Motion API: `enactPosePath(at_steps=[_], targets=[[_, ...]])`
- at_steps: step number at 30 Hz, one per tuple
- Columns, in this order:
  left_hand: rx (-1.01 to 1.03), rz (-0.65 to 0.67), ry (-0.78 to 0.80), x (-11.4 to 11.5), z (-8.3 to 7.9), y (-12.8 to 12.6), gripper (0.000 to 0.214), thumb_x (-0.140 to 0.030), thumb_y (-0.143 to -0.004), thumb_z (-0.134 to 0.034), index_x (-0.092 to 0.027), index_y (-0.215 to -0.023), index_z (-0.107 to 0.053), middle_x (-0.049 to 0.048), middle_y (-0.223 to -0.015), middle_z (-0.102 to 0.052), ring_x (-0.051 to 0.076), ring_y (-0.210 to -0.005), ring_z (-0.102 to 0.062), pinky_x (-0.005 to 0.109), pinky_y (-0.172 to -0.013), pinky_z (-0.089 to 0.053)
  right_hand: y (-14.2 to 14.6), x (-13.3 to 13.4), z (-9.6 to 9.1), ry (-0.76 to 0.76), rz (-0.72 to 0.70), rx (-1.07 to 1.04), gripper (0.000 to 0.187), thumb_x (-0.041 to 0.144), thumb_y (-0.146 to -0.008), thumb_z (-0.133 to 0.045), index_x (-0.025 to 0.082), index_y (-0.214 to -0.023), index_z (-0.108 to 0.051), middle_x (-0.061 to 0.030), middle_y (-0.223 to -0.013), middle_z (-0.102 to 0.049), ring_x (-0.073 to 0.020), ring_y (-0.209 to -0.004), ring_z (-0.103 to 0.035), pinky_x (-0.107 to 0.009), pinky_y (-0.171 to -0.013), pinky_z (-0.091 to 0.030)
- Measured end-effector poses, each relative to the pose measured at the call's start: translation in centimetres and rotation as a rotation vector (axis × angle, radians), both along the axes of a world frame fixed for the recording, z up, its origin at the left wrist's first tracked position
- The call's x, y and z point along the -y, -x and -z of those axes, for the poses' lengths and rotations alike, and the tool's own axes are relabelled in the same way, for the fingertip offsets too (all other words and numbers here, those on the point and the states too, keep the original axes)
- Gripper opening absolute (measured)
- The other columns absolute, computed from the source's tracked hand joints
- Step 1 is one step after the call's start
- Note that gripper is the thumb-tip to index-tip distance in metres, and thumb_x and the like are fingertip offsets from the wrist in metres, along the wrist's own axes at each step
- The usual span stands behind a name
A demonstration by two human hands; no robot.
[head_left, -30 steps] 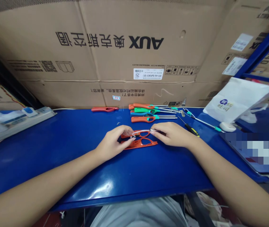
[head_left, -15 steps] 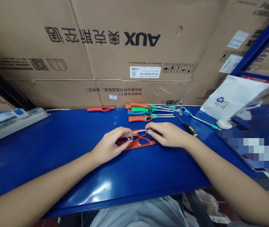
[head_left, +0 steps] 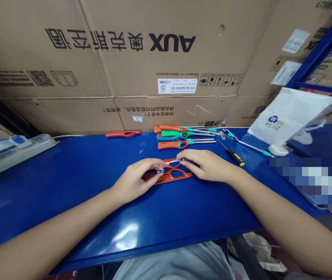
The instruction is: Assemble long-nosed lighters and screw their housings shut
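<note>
Two orange plastic lighter-handle halves lie side by side on the blue table [head_left: 66, 182]; the near half [head_left: 170, 177] rests flat, the far half [head_left: 174, 163] sits just behind it. My left hand [head_left: 136, 179] pinches the left end of the far half, where a thin white wire [head_left: 163, 167] curls out. My right hand [head_left: 205, 165] is closed on its right end, fingertips pressing on the wire and a thin metal tube.
Several long lighters [head_left: 180, 138] in orange, green and blue lie at the back, with a lone red handle [head_left: 122, 134] to their left. A yellow-and-black screwdriver [head_left: 232, 155], a white bag [head_left: 288, 116], a power strip [head_left: 14, 149] and large cardboard boxes [head_left: 125, 66] surround the table.
Both hands stay on the orange half; the right fingertips have crept slightly left along the wire. The view has shifted a little.
</note>
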State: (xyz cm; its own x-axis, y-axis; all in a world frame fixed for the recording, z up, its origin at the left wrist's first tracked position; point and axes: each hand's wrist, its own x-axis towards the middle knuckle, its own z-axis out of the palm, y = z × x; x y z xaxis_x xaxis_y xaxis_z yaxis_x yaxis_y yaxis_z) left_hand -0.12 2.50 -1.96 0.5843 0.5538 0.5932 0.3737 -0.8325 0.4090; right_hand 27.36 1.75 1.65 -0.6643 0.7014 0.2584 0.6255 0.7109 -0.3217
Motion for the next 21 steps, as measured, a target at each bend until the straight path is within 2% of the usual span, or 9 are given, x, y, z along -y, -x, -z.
enactPosePath(at_steps=[5,12,17,21], targets=[[0.001,-0.003,0.034,-0.03,0.11,0.09,0.029,-0.02,-0.092,-0.066,-0.02,-0.121,-0.06,0.0036,-0.103,-0.075,0.015,-0.087,-0.074,0.027,-0.085,-0.061,0.11,-0.11,0.34,0.038,0.003,-0.066,0.018,0.026,-0.103,-0.042,0.025,-0.114,-0.056,-0.0058,-0.114,-0.07,-0.0203,-0.099,-0.066,-0.033,-0.084,-0.049],[0.014,0.02,0.026,-0.15,0.25,0.16,0.031,-0.017,-0.091,-0.067,-0.021,-0.121,-0.061,0.0031,-0.101,-0.075,0.014,-0.087,-0.073,0.026,-0.083,-0.06,0.08,-0.15,0.32,0.069,0.042,-0.051,0.008,0.021,-0.099,-0.045,0.023,-0.104,-0.05,-0.0029,-0.092,-0.065,-0.016,-0.074,-0.058,-0.027,-0.066,-0.043],[0.015,0.03,0.017,-0.15,0.2,0.14,0.029,-0.018,-0.092,-0.067,-0.021,-0.12,-0.061,0.0024,-0.099,-0.074,0.014,-0.087,-0.072,0.026,-0.082,-0.059,0.02,-0.19,0.38,0.07,0.019,-0.058,0.01,0.017,-0.098,-0.046,0.023,-0.103,-0.051,-0.0029,-0.096,-0.065,-0.0159,-0.078,-0.058,-0.028,-0.07,-0.044],[0.007,0.024,0.021,-0.13,0.17,0.13,0.025,-0.019,-0.093,-0.066,-0.021,-0.118,-0.063,0.0024,-0.096,-0.074,0.014,-0.084,-0.072,0.027,-0.08,-0.059,-0.05,-0.16,0.37,0.045,-0.04,-0.055,0.018,0.009,-0.095,-0.043,0.023,-0.099,-0.055,-0.0034,-0.099,-0.065,-0.0168,-0.085,-0.059,-0.029,-0.076,-0.046]])
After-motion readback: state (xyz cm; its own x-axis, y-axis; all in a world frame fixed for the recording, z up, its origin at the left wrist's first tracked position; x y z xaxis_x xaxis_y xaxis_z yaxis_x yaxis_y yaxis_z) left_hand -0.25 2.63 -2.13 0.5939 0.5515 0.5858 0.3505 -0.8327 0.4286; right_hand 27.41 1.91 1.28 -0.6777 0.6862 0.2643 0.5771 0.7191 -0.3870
